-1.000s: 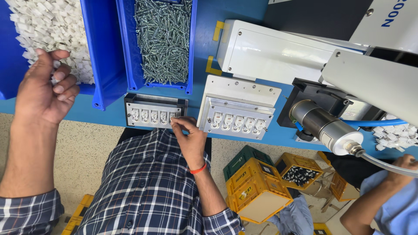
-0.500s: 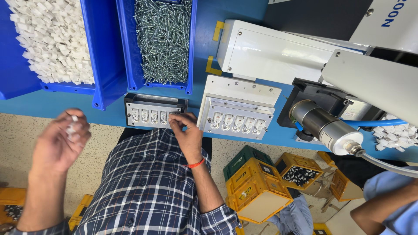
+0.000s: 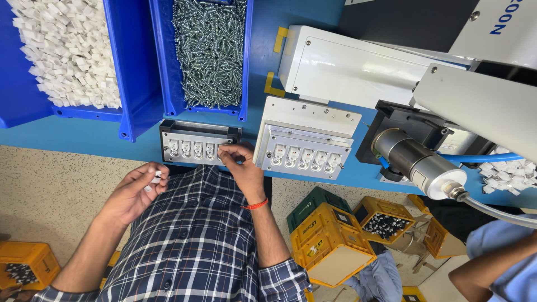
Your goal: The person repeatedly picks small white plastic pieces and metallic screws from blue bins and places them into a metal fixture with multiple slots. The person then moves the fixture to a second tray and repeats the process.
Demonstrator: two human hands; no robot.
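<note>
Just beyond the fingertips of the right hand, a small dark metal fixture block with a row of silvery sockets sat at the near edge of the blue table. The right hand's fingers were pinched together at the block's right end, touching it; whether they gripped a part could not be told. An orange thread band circled that wrist. Well to the left of it, off the table edge and over the speckled floor, the left hand was curled loosely around a few small white plastic pieces, fingers half closed on them. Past the left hand stood a blue plastic bin heaped with white plastic pieces, and past the right hand a second blue bin full of silvery metal screws. Right of the right hand lay a larger pale grey fixture plate with its own row of sockets, and beyond it a white machine housing. Nearer than the right hand, yellow plastic crates rested on the floor. At the far right a co-worker's forearm in a light blue sleeve showed.
</note>
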